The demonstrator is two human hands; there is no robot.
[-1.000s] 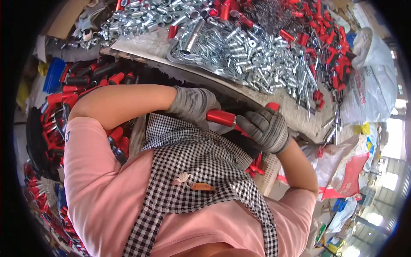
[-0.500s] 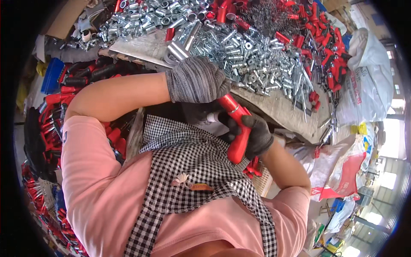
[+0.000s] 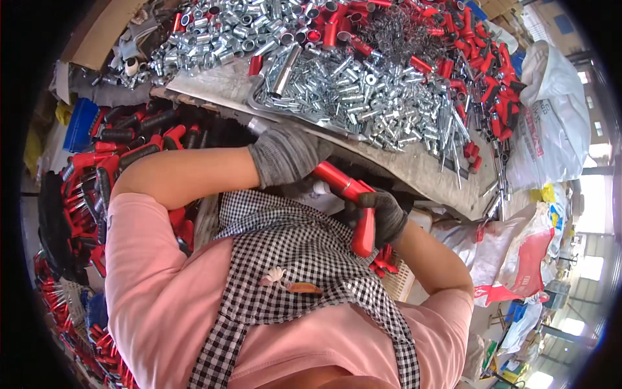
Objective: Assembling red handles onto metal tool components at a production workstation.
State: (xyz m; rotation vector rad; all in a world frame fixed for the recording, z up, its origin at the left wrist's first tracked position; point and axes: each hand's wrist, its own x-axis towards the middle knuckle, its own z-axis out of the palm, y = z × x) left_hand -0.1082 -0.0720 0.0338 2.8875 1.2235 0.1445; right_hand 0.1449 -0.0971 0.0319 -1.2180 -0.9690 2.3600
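My left hand [image 3: 289, 154], in a grey striped knit glove, is closed around a tube. A shiny silver tube end [image 3: 258, 125] sticks out on its far-left side. My right hand [image 3: 387, 217], in a dark-palmed grey glove, is wrapped around a red pistol-shaped tool [image 3: 364, 235] with its grip pointing down. The tool's red barrel [image 3: 332, 176] runs up-left to my left glove, roughly in line with the silver tube. The glove hides whether the two are joined. Both hands are above my checked apron [image 3: 285, 240], by the workbench's near edge.
The workbench [image 3: 421, 165] carries heaps of silver sleeves [image 3: 223, 39], small metal pins and nuts [image 3: 363, 87], and red tool bodies [image 3: 499, 97]. Red tools with dark grips [image 3: 139, 129] are piled at my left. White sacks [image 3: 547, 129] stand at the right.
My left hand has moved down and slightly left, off the bench edge, with the silver tube end. The red tool has tilted flatter, and its barrel has shifted left in my right hand.
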